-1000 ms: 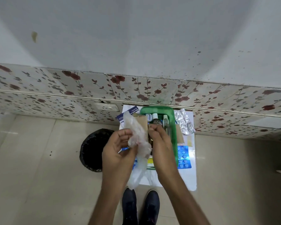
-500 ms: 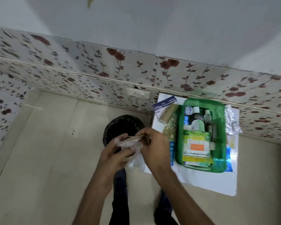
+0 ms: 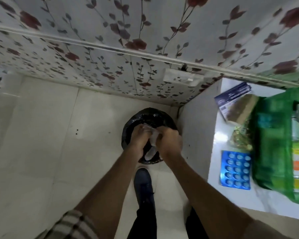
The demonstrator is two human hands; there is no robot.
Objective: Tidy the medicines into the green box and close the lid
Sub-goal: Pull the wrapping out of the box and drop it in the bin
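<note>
Nearest the camera, a dark shoe [image 3: 142, 180] stands on the tiled floor [image 3: 41, 152]. Just beyond it, the left hand [image 3: 139, 138] and right hand [image 3: 169, 140] meet over a black bin [image 3: 148, 118], fingers of both clenched on a crumpled clear plastic bag [image 3: 153, 137] between them. To the right, on the white surface [image 3: 212, 169], the green box [image 3: 273, 144] sits open with medicines inside; a blue blister pack [image 3: 236, 169] lies just beside it. Farther back, a blue-and-white carton [image 3: 231, 99] rests near the flowered wall [image 3: 110, 49].

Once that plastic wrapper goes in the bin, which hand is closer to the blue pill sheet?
Probably the right hand. Both grip the plastic wrapper over the bin, but the blue pill sheet lies on its side; the left hand would cross over.
</note>
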